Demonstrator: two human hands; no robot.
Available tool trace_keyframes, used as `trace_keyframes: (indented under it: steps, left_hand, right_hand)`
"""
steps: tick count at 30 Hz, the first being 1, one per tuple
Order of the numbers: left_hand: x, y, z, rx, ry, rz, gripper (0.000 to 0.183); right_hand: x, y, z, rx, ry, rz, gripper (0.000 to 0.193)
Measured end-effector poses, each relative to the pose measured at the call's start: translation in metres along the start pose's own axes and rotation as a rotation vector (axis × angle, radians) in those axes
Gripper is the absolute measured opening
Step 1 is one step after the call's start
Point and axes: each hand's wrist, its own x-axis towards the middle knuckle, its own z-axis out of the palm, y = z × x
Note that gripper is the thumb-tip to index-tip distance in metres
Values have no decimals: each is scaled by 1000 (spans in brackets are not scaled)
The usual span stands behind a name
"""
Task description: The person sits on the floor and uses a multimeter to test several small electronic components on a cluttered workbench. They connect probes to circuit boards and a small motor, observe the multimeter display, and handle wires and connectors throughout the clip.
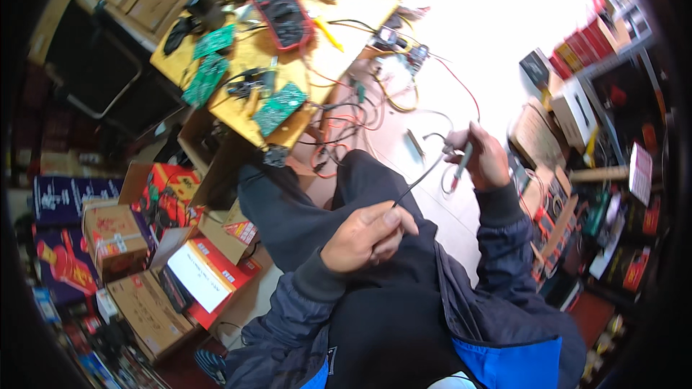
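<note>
1. The dark cable (pixel 420 186) runs between the hands, above the lap (pixel 367 180); the left hand (pixel 367 238) closes its fingers around the lower end.
2. The right hand (pixel 486 158) pinches a slender tool (pixel 463 162); blur hides whether it grips the cable too.
3. Uneven pulling could make the cable slip loose.

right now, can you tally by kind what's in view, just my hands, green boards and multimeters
Hands: 2 (left hand, right hand)
Green boards: 3
Multimeter: 1
Total: 6
</note>
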Motion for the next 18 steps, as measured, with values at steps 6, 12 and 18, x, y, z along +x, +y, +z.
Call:
trace_keyframes:
  steps: [6, 12, 18]
  left_hand:
    - [-91, 46, 12, -586, -262, 609, 30]
    - [-118, 41, 0, -570, 36, 1009, 12]
    - [-112, 45, -18, -387, 174, 1181, 32]
  right_hand:
    - [-3, -11, -5, 215, -235, -3, 60]
    - [-18, -25, 45, 454, -177, -95, 33]
    - [-27, -27, 119, 317, -414, -266, 21]
